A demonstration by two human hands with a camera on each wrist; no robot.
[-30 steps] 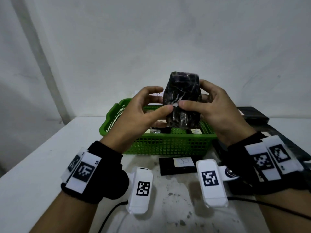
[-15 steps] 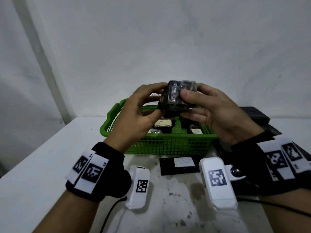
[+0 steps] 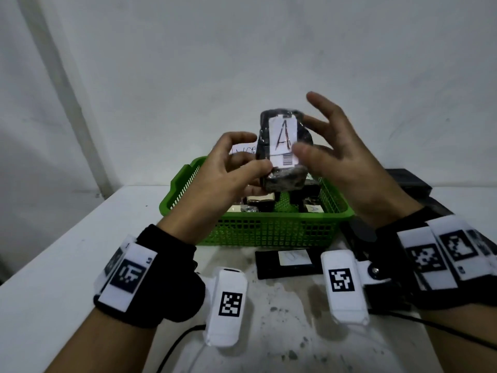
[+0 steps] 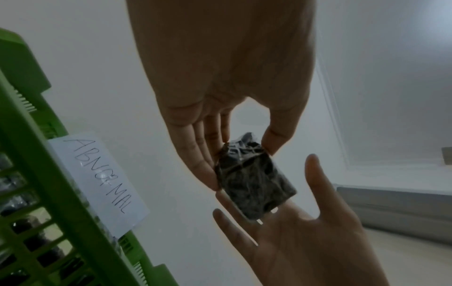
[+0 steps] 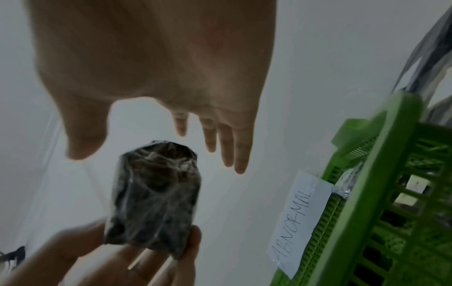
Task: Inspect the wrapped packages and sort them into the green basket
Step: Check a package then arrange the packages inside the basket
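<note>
Left fingers point(image 3: 243, 168) pinched the lower end of the wrapped package point(image 3: 282, 149), thumb on its near face, fingers behind. The left hand point(image 3: 228, 170) held it upright above the green basket point(image 3: 269, 230). Right hand point(image 3: 341, 157) just beside the package, fingers spread wide, gripping nothing; contact uncertain. White label point(image 3: 283, 142) marked "A", with barcode, faced the head camera. More packages lay in the basket below; "ABNORMAL" tag point(image 4: 97, 181) on its far rim. Judged step: inspection, label being read. Next move likely calls for lowering it into the basket, clear of the rim
</note>
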